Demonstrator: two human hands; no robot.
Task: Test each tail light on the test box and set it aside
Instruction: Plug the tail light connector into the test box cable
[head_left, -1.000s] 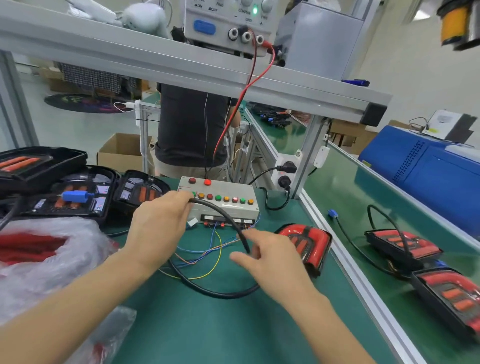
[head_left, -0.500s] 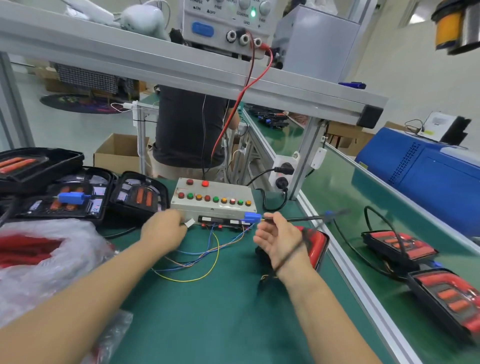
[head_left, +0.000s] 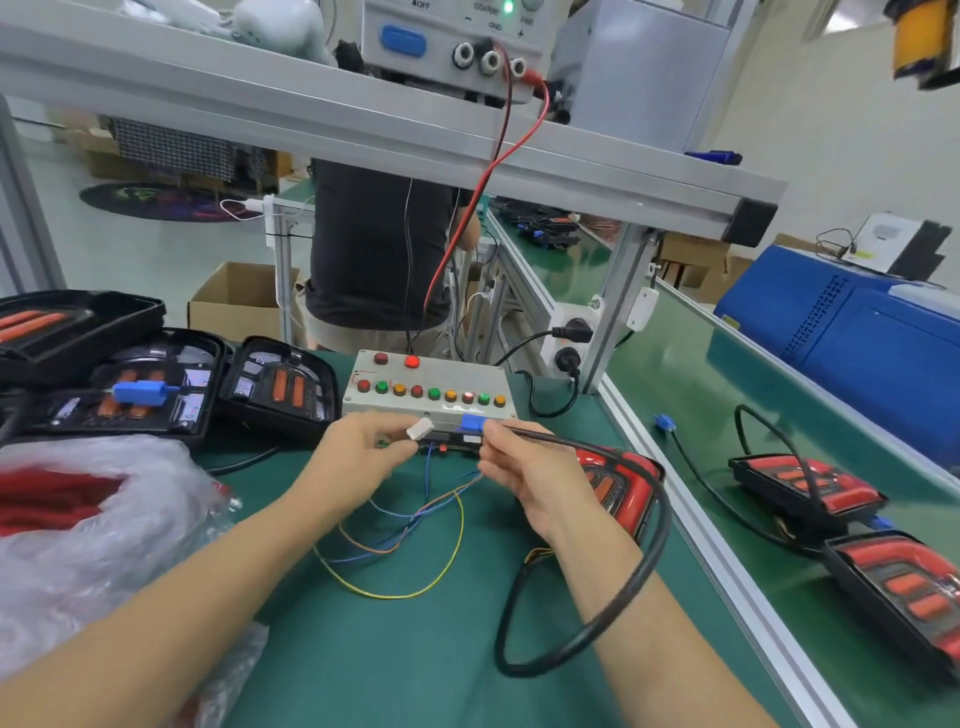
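Since half a second ago both hands have closed in before the test box. Left hand pinches white connector; right hand now pinches blue plug facing it. Tail light lies behind right wrist, cable looped.

Factory assembly line: green benches, power supply.

Red tail light beside test box
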